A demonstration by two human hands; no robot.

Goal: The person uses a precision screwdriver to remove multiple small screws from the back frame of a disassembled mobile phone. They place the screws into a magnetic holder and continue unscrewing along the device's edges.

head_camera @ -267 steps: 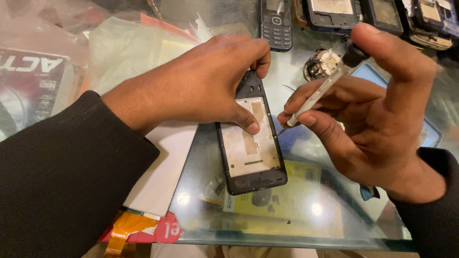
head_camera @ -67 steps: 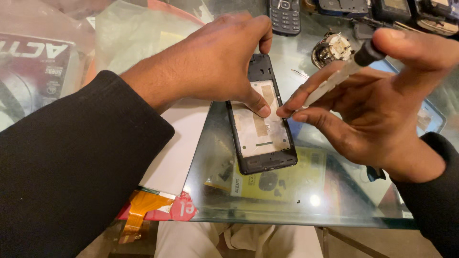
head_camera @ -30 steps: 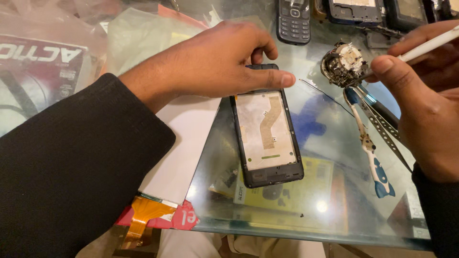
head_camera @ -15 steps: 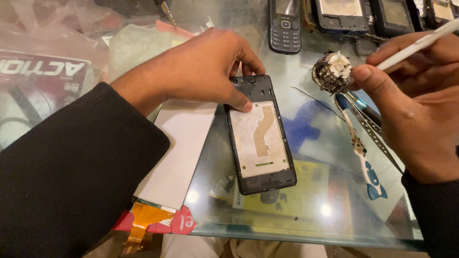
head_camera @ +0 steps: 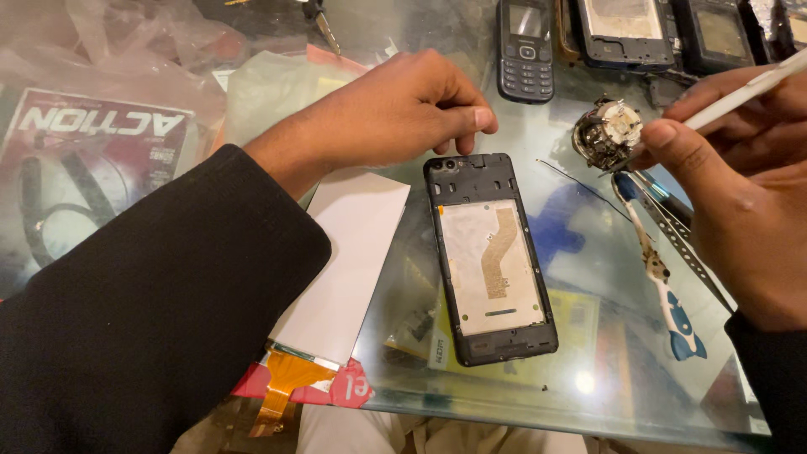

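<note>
Your left hand (head_camera: 395, 113) is resting on the glass table (head_camera: 588, 370) just above the top edge of the phone frame (head_camera: 492, 256), fingers curled loosely together and gripping nothing; whether the thumb tip is touching the frame, you cannot tell. The frame is lying flat on the glass, open side up, with a tan flex strip showing in its middle. Your right hand (head_camera: 731, 193) is hovering to the right of it, fingers pinched on a white stick (head_camera: 744, 88), close beside a small round part (head_camera: 607, 134). Tweezers (head_camera: 681, 244) and a blue-tipped pry tool (head_camera: 664, 290) are lying under that hand. A white screen panel (head_camera: 349, 261) is lying left of the frame, and a keypad phone (head_camera: 525, 46) is sitting further up.
</note>
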